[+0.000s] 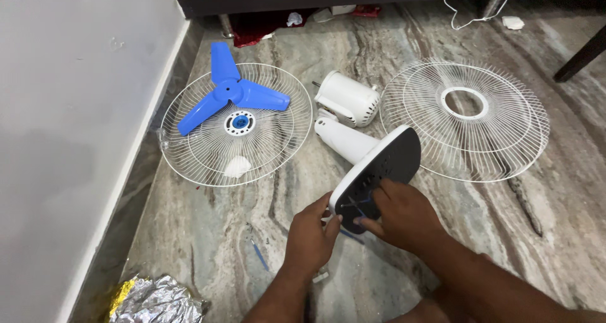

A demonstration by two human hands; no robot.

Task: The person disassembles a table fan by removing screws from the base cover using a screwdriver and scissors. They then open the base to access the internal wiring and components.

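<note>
A white table-fan body lies on the marble floor, its motor housing (348, 98) at the far end and its base (379, 171) tipped up so the dark underside faces me. My left hand (310, 236) grips the near rim of the base. My right hand (400, 213) rests on the dark underside with fingertips pressed into it; whether it holds a small tool I cannot tell. To the left lies one white wire guard (278, 147) with a blue three-blade propeller (228, 94) on top. A second wire guard (464, 121) lies to the right.
A white wall (69, 140) runs along the left. Crumpled silver foil (158, 301) sits at the near left. A small blue stick-like item (259, 255) lies on the floor. Dark furniture and a white cord (461, 20) line the far edge.
</note>
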